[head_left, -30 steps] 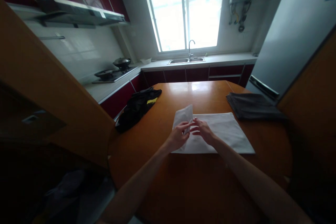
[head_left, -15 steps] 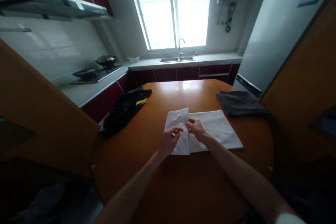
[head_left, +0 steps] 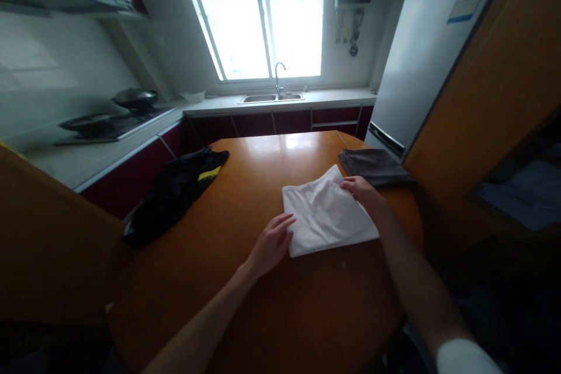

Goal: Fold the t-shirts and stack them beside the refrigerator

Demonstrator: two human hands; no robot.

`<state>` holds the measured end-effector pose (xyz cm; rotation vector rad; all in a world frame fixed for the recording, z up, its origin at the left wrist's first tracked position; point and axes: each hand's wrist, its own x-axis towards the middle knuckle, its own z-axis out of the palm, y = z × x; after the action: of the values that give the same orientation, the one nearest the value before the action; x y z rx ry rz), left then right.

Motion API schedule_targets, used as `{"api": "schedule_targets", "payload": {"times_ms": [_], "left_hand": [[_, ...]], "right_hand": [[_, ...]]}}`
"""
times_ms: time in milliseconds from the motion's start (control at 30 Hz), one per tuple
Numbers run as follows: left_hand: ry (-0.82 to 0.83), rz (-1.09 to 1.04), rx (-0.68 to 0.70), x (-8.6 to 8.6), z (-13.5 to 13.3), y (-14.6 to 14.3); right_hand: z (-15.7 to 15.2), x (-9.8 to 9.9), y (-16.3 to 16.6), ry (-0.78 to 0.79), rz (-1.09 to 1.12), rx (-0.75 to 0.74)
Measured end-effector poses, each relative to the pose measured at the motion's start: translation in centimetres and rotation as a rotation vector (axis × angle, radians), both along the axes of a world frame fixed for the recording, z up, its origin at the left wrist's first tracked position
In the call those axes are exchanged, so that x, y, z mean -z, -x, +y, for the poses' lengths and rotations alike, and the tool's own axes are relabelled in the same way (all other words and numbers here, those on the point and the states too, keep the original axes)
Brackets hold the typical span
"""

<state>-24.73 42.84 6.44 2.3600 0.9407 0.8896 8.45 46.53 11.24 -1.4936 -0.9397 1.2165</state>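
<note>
A folded white cloth (head_left: 324, 213), possibly a garment, lies on the wooden table (head_left: 263, 172). My right hand (head_left: 358, 188) pinches its top layer near the upper right, and the far corner there sticks up in a peak. At the cloth's left edge my left hand (head_left: 272, 242) rests with its fingers loosely stretched and apart, fingertips touching the fabric. The right forearm hides part of the cloth's right side.
A black garment with a yellow patch (head_left: 175, 187) lies at the table's left edge. Folded dark grey cloth (head_left: 374, 166) sits at the far right, beyond my right hand. Behind the table are a sink (head_left: 263, 98), a stove with pans (head_left: 114, 123) and a fridge (head_left: 416, 58).
The left flap of the white cloth has been turned over to the right, so the piece is narrower. My right hand moved right with it; my left hand moved to the left edge. The view shifted.
</note>
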Motion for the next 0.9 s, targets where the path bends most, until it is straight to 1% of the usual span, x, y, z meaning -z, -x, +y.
{"api": "schedule_targets", "payload": {"times_ms": [67, 167, 300, 433, 533, 700, 900], "left_hand": [[-0.016, 0.087, 0.079, 0.5, -0.3, -0.4], [-0.037, 0.198, 0.148, 1.0, -0.5, -0.6], [-0.048, 0.276, 0.192, 1.0, -0.6, -0.6], [-0.055, 0.315, 0.213, 0.9, -0.8, -0.7], [-0.057, 0.306, 0.217, 0.9, -0.8, -0.9], [-0.056, 0.303, 0.237, 1.1, -0.7, -0.9], [-0.061, 0.346, 0.248, 1.3, -0.6, -0.9]], "right_hand": [[-0.2, 1.0, -0.7, 0.030, -0.032, 0.036], [-0.3, 2.0, -1.2, 0.048, -0.046, 0.063], [-0.4, 2.0, -2.0, 0.033, -0.046, 0.059], [-0.7, 1.7, -3.3, 0.007, -0.065, 0.065], [-0.9, 2.0, -4.0, 0.029, -0.106, 0.080], [-0.9, 2.7, -4.5, 0.081, -0.165, 0.091], [-1.1, 2.7, -5.0, 0.062, -0.186, 0.075]]}}
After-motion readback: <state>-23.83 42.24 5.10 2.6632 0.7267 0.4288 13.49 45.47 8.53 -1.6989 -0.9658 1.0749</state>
